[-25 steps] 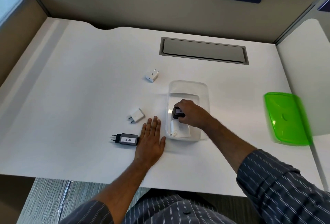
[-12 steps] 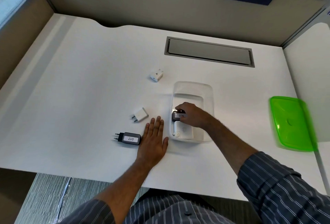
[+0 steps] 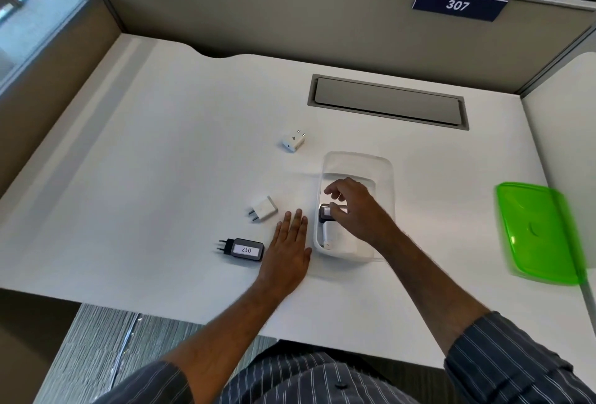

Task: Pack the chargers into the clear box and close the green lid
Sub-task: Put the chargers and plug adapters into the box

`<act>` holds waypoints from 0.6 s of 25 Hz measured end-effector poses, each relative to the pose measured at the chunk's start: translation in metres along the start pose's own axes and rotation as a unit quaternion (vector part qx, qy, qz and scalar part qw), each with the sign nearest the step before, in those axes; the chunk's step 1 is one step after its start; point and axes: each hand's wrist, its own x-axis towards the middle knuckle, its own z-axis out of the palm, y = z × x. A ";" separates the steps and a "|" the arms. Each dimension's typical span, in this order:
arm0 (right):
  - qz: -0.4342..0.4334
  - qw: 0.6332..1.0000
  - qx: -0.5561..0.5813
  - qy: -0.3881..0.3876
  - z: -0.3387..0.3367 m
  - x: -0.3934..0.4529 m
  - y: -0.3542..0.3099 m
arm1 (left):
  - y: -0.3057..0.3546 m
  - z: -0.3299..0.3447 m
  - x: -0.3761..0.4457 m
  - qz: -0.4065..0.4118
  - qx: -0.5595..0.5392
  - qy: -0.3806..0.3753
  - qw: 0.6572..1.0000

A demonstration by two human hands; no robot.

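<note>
Packing is under way on the white desk (image 3: 180, 152), which carries everything from its notched far edge to the near edge where the person sits. Next in size, the green lid (image 3: 541, 232) lies flat at the right edge, well apart from the clear box (image 3: 385, 171), which stands right of the middle with its long side running toward the far edge. Inside the box, at its near end, a white charger (image 3: 332, 236) lies on the bottom, and a dark charger (image 3: 325, 214) sits just beyond it. The right hand (image 3: 354, 207) is over the box with fingers loosely spread above the dark charger (it looks let go, though a fingertip may touch it; I cannot tell). The left hand (image 3: 290, 245) rests flat on the desk, fingers together, touching or just beside the box's left wall and holding nothing. Three chargers remain outside: a black one with a numbered label (image 3: 243, 249) near the near edge, just left of the left hand, a white flat one (image 3: 264, 209) beyond it, and a small white cube (image 3: 293, 141) farther toward the far edge. By my judgement the next move calls for the left hand to take the black charger beside it.
</note>
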 end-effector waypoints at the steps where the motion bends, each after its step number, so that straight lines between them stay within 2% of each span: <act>1: -0.010 1.000 0.004 0.020 0.000 -0.001 -0.003 | 0.002 -0.006 0.001 0.005 -0.010 0.015 1.000; 6: -0.052 0.994 0.010 0.091 0.010 -0.001 -0.025 | -0.017 -0.038 0.002 -0.010 -0.046 0.087 0.995; 15: -0.098 0.995 -0.021 0.001 0.066 -0.001 -0.067 | -0.115 -0.064 -0.018 -0.118 -0.005 0.122 0.985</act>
